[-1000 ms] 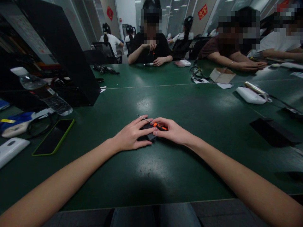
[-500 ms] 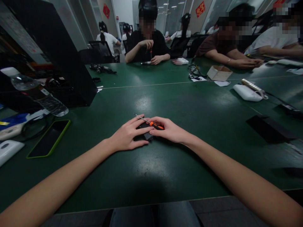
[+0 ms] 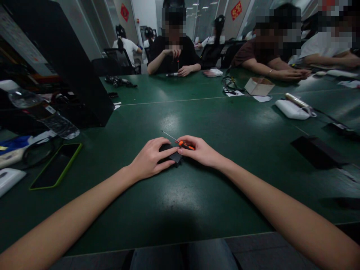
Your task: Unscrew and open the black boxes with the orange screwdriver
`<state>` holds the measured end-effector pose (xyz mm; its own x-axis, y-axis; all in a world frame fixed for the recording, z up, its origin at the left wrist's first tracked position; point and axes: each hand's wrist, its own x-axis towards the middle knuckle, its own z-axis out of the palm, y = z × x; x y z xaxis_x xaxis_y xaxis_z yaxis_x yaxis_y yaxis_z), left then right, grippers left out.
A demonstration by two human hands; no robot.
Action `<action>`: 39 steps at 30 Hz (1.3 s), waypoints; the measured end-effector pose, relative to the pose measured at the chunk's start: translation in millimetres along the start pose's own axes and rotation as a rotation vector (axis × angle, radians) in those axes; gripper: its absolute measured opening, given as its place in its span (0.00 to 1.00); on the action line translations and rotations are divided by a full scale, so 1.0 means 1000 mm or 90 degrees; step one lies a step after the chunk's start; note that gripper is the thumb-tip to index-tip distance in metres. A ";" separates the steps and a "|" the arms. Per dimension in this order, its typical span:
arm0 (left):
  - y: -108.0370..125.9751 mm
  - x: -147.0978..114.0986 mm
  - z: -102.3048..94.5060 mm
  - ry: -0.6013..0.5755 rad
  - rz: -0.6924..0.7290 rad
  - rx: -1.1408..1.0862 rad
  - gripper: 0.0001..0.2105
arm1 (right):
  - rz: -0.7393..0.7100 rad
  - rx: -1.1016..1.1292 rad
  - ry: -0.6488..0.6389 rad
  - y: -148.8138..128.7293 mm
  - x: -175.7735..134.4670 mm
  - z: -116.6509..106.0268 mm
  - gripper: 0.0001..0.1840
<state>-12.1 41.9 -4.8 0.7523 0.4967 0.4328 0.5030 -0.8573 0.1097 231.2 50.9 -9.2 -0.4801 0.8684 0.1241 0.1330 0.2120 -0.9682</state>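
In the head view my left hand (image 3: 152,157) rests on the table with its fingers bent around a small flat black box (image 3: 176,158). The thumb lies along the box's near side and the index finger reaches across its top. Part of the box is hidden under that hand. My right hand (image 3: 200,152) is closed on the orange-and-black handle of a screwdriver (image 3: 184,144). Its thin metal shaft slants up and left, pointing away above the box. The right thumb and fingertips are by the box's right end; whether they press on it I cannot tell.
On the left of the green table (image 3: 180,198) lie a phone (image 3: 56,167), a plastic bottle (image 3: 42,110) and a tall black case (image 3: 75,63). To the right are a black adapter (image 3: 316,152), a white device (image 3: 292,109) and a small box (image 3: 258,87). A co-worker (image 3: 174,52) sits opposite.
My left fingers have drawn back and curled, baring more of the black box. The screwdriver's shaft has risen off the left fingers and tilts up more, still in my right hand.
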 end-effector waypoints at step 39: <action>0.002 0.007 -0.002 -0.008 -0.116 -0.275 0.17 | 0.253 0.103 0.009 -0.024 0.003 0.001 0.22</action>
<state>-6.8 42.9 0.6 0.6745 0.6441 0.3608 0.4062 -0.7318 0.5472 225.1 48.2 13.7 -0.4068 0.8749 -0.2630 0.1674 -0.2116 -0.9629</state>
